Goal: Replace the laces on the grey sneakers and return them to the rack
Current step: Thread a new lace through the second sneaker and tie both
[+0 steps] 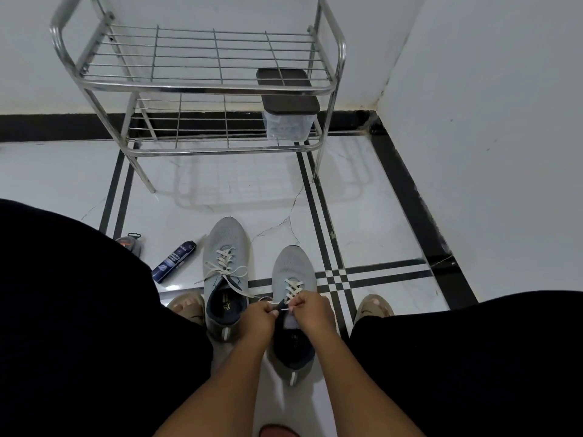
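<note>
Two grey sneakers stand side by side on the tiled floor between my knees. The left sneaker (226, 247) carries a cream lace (224, 267) tied in a loose bow. On the right sneaker (291, 264) the cream lace (292, 288) crisscrosses up the eyelets. My left hand (259, 320) pinches one lace end over the tongue. My right hand (310, 310) pinches the other end close beside it. The steel wire shoe rack (202, 89) stands against the wall ahead, with both shelves bare of shoes.
A clear plastic box with a dark lid (288, 116) sits at the right end of the rack's lower shelf. A dark blue spray can (174, 261) lies on the floor left of the sneakers, a small dark object (130, 242) beyond it. A wall closes off the right side.
</note>
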Available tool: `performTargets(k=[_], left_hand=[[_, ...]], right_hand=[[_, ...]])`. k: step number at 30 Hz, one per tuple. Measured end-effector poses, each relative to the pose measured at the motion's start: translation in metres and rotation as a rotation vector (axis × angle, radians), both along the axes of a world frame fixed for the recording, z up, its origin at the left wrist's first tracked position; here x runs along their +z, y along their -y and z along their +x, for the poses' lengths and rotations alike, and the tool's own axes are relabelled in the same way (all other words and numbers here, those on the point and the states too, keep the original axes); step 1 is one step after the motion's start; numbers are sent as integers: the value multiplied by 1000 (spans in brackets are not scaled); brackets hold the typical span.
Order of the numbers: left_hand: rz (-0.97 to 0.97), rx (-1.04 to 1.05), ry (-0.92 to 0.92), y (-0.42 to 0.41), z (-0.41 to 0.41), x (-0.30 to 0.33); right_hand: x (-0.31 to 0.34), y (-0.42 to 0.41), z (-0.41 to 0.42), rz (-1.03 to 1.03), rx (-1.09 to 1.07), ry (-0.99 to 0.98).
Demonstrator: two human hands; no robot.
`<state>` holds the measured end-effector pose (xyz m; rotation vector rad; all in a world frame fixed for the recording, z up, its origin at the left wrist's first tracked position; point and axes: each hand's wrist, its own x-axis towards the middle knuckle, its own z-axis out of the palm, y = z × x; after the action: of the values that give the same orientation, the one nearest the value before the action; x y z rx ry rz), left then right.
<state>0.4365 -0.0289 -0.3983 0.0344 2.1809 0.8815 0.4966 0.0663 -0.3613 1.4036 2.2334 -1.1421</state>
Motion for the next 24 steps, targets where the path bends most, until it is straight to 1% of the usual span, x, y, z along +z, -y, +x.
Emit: performTargets(k=[3,5,8,10,13,16,18,20,21,22,24], left_hand=[[30,51,40,-1,1,-6],[48,77,58,-1,2,-8],[66,89,70,0,2,-7],[57,60,51,-1,3,-2],[-27,-40,-37,-3,5,8],[-54,-49,-71,-4,5,10],[-51,-63,-77,-3,5,10],[-66,-105,-104,-4,4,8],[-84,-121,-122,-4,4,8],[-104,-142,-135,-5,4,9],[-143,-189,-151,-6,4,10]], right_hand=[[-1,5,1,106,53,60],[-3,7,1,128,73,94],[-7,11,2,212,195,111],[-8,13,2,277,232,92],[-9,15,1,332,246,61],[-7,15,4,312,231,45],[-5,14,5,371,242,60],[2,7,3,542,251,126],[7,1,3,565,246,192],[11,-6,4,504,233,289],[12,-14,15,274,241,498]])
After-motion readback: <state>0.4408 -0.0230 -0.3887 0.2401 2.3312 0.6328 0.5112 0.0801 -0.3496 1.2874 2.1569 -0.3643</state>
